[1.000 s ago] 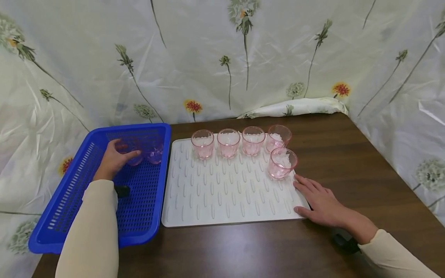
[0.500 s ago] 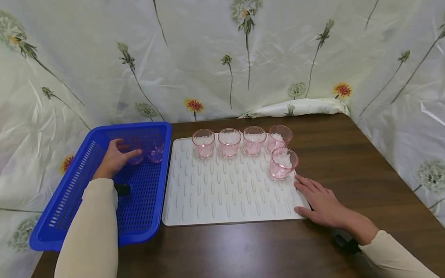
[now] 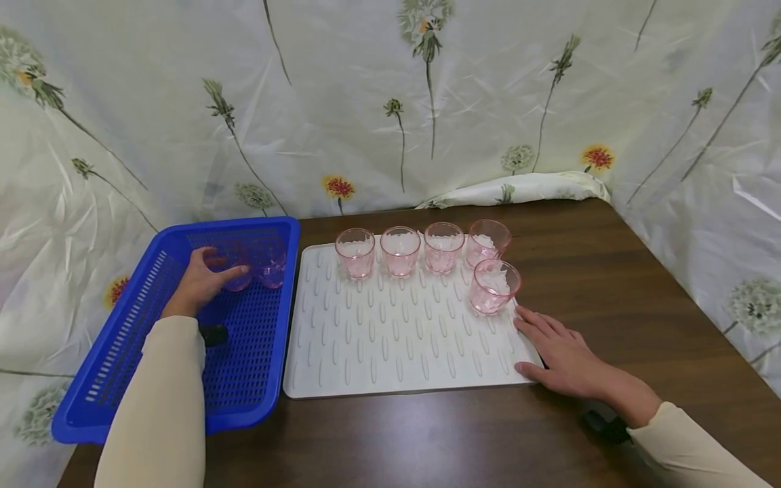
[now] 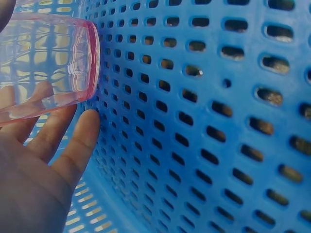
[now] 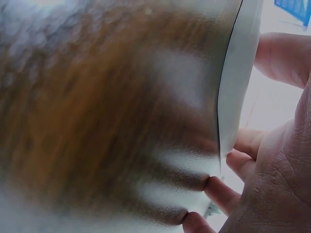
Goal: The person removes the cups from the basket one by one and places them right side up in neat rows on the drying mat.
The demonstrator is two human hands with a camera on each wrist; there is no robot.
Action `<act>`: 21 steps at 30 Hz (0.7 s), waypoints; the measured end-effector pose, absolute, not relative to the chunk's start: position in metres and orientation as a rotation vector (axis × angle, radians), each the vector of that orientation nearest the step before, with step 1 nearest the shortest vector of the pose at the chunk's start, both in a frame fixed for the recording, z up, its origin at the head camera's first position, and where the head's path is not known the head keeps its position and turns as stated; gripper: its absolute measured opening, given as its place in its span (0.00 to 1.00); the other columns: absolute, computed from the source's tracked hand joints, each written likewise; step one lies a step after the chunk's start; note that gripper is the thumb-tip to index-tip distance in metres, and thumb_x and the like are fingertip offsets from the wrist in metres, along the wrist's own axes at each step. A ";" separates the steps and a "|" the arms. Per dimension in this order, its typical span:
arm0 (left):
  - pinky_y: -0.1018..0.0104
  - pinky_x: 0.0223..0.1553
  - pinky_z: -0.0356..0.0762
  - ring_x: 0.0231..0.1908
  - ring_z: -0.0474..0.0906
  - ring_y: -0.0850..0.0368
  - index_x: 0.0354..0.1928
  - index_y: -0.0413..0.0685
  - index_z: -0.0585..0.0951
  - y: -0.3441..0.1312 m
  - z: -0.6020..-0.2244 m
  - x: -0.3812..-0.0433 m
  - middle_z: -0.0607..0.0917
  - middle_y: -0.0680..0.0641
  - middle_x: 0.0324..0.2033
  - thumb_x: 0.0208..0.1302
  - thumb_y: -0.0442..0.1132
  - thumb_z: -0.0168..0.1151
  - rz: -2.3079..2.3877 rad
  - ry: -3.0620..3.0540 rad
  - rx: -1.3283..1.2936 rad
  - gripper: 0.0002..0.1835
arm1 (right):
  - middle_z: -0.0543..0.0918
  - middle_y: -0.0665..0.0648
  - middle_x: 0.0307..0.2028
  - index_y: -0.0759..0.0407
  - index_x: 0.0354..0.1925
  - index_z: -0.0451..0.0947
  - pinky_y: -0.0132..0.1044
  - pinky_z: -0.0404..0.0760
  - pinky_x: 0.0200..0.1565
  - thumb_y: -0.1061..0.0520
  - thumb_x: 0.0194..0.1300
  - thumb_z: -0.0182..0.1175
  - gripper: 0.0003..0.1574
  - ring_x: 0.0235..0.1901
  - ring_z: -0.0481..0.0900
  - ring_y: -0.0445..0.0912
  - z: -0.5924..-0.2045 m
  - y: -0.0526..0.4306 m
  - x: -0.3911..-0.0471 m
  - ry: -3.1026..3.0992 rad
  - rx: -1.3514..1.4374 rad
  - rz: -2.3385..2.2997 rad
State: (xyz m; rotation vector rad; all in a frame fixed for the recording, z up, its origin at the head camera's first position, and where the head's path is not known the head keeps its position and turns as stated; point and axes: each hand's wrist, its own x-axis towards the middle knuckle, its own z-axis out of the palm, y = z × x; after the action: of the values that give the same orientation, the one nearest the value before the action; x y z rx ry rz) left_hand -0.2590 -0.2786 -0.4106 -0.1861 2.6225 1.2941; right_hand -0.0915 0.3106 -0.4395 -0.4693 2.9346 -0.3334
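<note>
Inside the blue plastic basket (image 3: 244, 379), my left hand (image 3: 200, 283) grips a clear pink glass (image 4: 53, 63). In the left wrist view this glass lies across the fingers (image 4: 80, 145), its rim close to the perforated basket bottom. A second pink glass (image 3: 272, 272) stands just to its right in the basket. My right hand (image 3: 564, 356) rests flat at the right edge of the white ridged mat (image 3: 390, 346), with fingers spread and thumb at the mat's rim. Nearest to it on the mat stands a pink glass (image 3: 488, 298) at the right end.
Three upright pink glasses, the left one (image 3: 356, 257) among them, line the mat's back edge. Another pink glass (image 3: 482, 252) stands at the back right corner. Brown wooden table (image 3: 610, 271) lies under everything. A flowered sheet (image 3: 476, 122) hangs behind and at both sides.
</note>
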 end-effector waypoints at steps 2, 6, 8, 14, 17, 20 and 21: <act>0.34 0.70 0.57 0.74 0.53 0.29 0.77 0.39 0.33 -0.279 -0.410 -0.259 0.53 0.26 0.74 0.65 0.57 0.62 1.292 2.622 -0.190 0.58 | 0.55 0.62 0.76 0.60 0.73 0.59 0.72 0.67 0.56 0.37 0.64 0.62 0.50 0.71 0.56 0.63 -0.440 0.311 -0.092 2.934 -0.469 -0.331; 0.34 0.70 0.57 0.74 0.53 0.29 0.77 0.38 0.33 -0.277 -0.409 -0.259 0.53 0.25 0.74 0.66 0.57 0.62 1.283 2.629 -0.191 0.58 | 0.55 0.62 0.76 0.60 0.73 0.59 0.72 0.67 0.55 0.37 0.63 0.62 0.50 0.71 0.56 0.63 -0.441 0.311 -0.091 2.933 -0.458 -0.328; 0.34 0.70 0.58 0.73 0.54 0.28 0.77 0.38 0.33 -0.275 -0.407 -0.258 0.53 0.25 0.74 0.66 0.56 0.62 1.285 2.622 -0.192 0.57 | 0.55 0.62 0.76 0.60 0.73 0.59 0.72 0.67 0.56 0.37 0.64 0.62 0.50 0.71 0.56 0.63 -0.442 0.311 -0.091 2.932 -0.450 -0.329; 0.35 0.67 0.64 0.72 0.56 0.27 0.77 0.38 0.32 -0.278 -0.402 -0.258 0.50 0.24 0.74 0.67 0.54 0.61 1.291 2.532 -0.205 0.57 | 0.55 0.63 0.76 0.60 0.73 0.60 0.72 0.66 0.57 0.37 0.64 0.62 0.50 0.71 0.57 0.64 -0.441 0.310 -0.092 2.928 -0.455 -0.323; 0.35 0.67 0.65 0.72 0.56 0.27 0.77 0.37 0.32 -0.282 -0.400 -0.260 0.49 0.24 0.74 0.67 0.54 0.61 1.289 2.514 -0.218 0.57 | 0.56 0.63 0.76 0.61 0.73 0.60 0.72 0.67 0.56 0.37 0.64 0.62 0.50 0.71 0.57 0.64 -0.439 0.310 -0.091 2.931 -0.457 -0.320; 0.36 0.67 0.65 0.72 0.56 0.27 0.77 0.36 0.33 -0.288 -0.394 -0.259 0.49 0.24 0.74 0.66 0.56 0.62 1.256 2.529 -0.213 0.58 | 0.56 0.63 0.76 0.61 0.73 0.60 0.72 0.67 0.56 0.37 0.64 0.62 0.50 0.71 0.56 0.63 -0.437 0.310 -0.090 2.934 -0.462 -0.315; 0.36 0.67 0.65 0.72 0.55 0.27 0.77 0.35 0.33 -0.289 -0.391 -0.258 0.49 0.24 0.74 0.66 0.57 0.62 1.240 2.537 -0.203 0.59 | 0.56 0.63 0.76 0.61 0.73 0.60 0.72 0.67 0.56 0.37 0.64 0.62 0.50 0.71 0.56 0.63 -0.436 0.310 -0.090 2.934 -0.465 -0.314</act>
State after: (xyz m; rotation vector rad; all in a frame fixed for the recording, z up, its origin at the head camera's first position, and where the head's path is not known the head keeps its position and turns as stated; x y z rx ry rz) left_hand -0.2580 -0.2894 -0.3908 -0.2032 2.5370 1.2404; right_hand -0.0901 0.3103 -0.4364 -0.4653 2.9343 -0.3139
